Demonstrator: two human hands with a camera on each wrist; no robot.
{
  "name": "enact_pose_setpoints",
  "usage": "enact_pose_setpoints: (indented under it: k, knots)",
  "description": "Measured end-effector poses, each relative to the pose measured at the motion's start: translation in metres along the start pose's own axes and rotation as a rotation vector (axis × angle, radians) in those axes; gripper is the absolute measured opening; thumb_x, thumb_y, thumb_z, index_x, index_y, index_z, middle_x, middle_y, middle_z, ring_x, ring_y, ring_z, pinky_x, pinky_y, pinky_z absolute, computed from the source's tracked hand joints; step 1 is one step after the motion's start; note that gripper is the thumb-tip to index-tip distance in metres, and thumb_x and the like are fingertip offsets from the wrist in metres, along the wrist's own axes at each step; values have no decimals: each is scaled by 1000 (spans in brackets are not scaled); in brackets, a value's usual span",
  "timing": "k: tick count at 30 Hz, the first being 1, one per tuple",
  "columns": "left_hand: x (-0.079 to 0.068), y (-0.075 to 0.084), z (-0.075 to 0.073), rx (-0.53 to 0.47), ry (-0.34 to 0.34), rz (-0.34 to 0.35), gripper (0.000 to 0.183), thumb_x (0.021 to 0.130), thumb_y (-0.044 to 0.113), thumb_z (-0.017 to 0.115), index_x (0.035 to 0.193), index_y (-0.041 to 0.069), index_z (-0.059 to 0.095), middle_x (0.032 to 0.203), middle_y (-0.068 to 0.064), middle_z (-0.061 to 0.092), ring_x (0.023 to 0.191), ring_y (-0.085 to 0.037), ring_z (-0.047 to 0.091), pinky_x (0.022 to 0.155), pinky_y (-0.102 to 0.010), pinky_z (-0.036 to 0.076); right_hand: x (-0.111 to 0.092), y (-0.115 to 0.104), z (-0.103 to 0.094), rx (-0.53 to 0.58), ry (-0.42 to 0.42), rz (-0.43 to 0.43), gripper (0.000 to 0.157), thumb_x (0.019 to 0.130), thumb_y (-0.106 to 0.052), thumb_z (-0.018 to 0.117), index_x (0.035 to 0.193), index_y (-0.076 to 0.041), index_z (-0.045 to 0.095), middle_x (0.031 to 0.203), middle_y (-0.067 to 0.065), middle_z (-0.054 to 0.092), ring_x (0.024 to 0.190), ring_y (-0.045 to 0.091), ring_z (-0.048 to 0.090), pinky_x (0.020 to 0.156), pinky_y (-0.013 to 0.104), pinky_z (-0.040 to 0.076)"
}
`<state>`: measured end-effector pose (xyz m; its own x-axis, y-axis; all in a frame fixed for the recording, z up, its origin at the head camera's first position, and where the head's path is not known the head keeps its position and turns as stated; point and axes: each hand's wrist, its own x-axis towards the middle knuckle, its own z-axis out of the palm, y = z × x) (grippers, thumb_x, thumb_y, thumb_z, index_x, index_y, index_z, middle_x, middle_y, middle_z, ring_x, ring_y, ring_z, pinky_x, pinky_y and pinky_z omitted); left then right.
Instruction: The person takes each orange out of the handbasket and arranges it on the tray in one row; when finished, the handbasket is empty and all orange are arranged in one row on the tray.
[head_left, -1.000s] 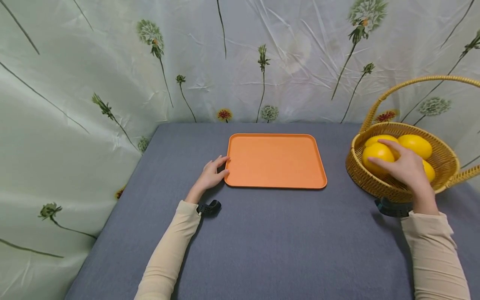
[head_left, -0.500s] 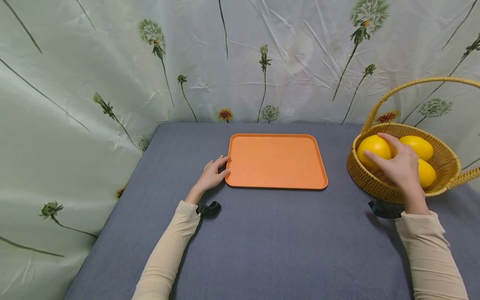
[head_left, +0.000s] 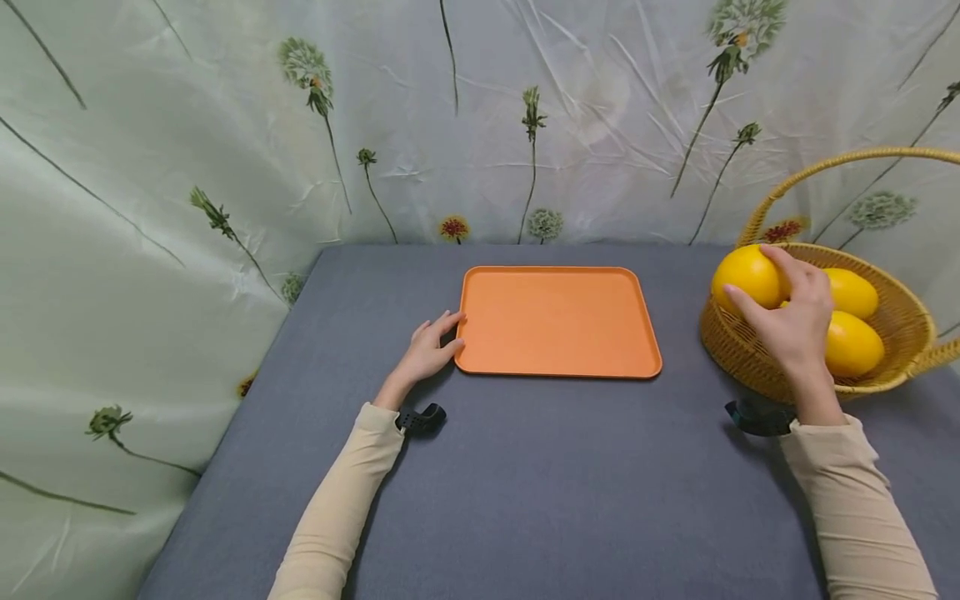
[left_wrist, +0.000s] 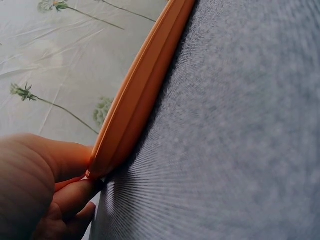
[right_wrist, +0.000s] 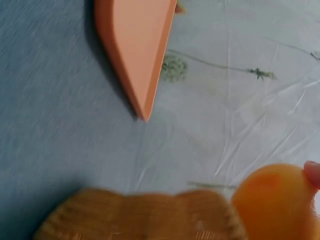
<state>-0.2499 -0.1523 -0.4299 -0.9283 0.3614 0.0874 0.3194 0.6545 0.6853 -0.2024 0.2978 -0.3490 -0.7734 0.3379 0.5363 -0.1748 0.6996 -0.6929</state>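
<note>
My right hand (head_left: pixel 798 321) grips a smooth, rounded yellow fruit (head_left: pixel 747 277) between thumb and fingers, at the left rim of the wicker basket (head_left: pixel 738 362). The held fruit (right_wrist: pixel 272 202) also shows in the right wrist view, with a fingertip against its side. Other yellow fruits (head_left: pixel 855 343) of the same kind lie in the basket, partly covered by the hand. On the left, my left hand (head_left: pixel 425 350) holds the left edge of an orange rectangular tray (head_left: pixel 558 321). In the left wrist view, thumb and fingers meet at the tray's rim (left_wrist: pixel 132 100).
A blue-grey cloth (head_left: pixel 570 475) covers the table, under both tray and basket. The basket's tall arched handle (head_left: pixel 847 158) rises above the fruit and runs out of view at right. Behind the table hangs a pale curtain (head_left: pixel 420 108) with dandelion prints.
My right hand has lifted the yellow fruit from inside the basket up and left to its rim, uncovering more of the other fruits. The left hand stays at the tray.
</note>
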Motion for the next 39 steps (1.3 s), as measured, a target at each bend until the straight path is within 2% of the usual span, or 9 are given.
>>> enact_pose_setpoints:
  k: [1,3,5,8,14,21,27,32,39]
  knots:
    - [0,0,0,3,-1,4,51,93,15,53,140,0,41,144,-19,44,144,-33,26,117,-54,9,0,-3,2,13,10,-6,58,73,-18,76,129,-23,59,106,-19,43,97,-14,27,85,28,24]
    - [0,0,0,4,-2,7,51,93,15,53,140,-1,41,144,-19,44,143,-33,26,117,-54,9,0,-8,7,34,18,-26,58,74,-18,75,129,-22,58,106,-15,46,98,-14,27,84,27,23]
    - [0,0,0,4,2,7,51,93,15,52,140,-1,41,144,-19,44,143,-33,26,117,-54,9,0,-13,13,45,10,-42,59,74,-18,75,130,-21,57,112,0,51,100,-14,27,84,26,23]
    - [0,0,1,-3,9,7,51,93,14,52,140,-1,41,144,-19,44,143,-33,26,117,-54,9,0,-19,23,57,-14,-53,59,75,-18,75,131,-21,56,124,21,48,101,-13,26,84,27,24]
    - [-1,-1,1,4,-3,9,51,93,15,52,140,-1,41,145,-19,43,143,-34,26,117,-54,9,-1,-28,45,96,-62,-52,59,76,-20,75,131,-22,55,126,19,48,101,-6,30,81,27,29]
    - [-3,-1,0,6,1,13,51,93,15,53,140,-1,41,145,-19,42,143,-34,26,117,-54,10,-1,-32,68,141,-111,-37,58,77,-19,73,132,-19,54,128,22,48,107,15,38,81,33,31]
    - [-3,-2,0,-6,7,-12,51,93,16,53,140,0,41,146,-18,42,144,-32,26,118,-52,9,3,-36,86,195,-209,54,58,82,-27,69,136,-21,49,128,18,47,103,11,39,81,31,38]
    - [-1,-3,0,7,6,-4,51,94,18,52,140,1,41,146,-18,43,143,-32,27,118,-53,10,7,-40,98,284,-338,159,61,85,-33,65,141,-29,41,142,10,39,110,17,46,78,21,43]
    - [-2,-2,0,16,5,-9,51,94,19,52,141,1,41,146,-17,42,144,-31,27,118,-52,9,6,-49,110,469,-466,238,66,88,-27,62,146,-21,32,143,11,30,105,14,47,69,14,50]
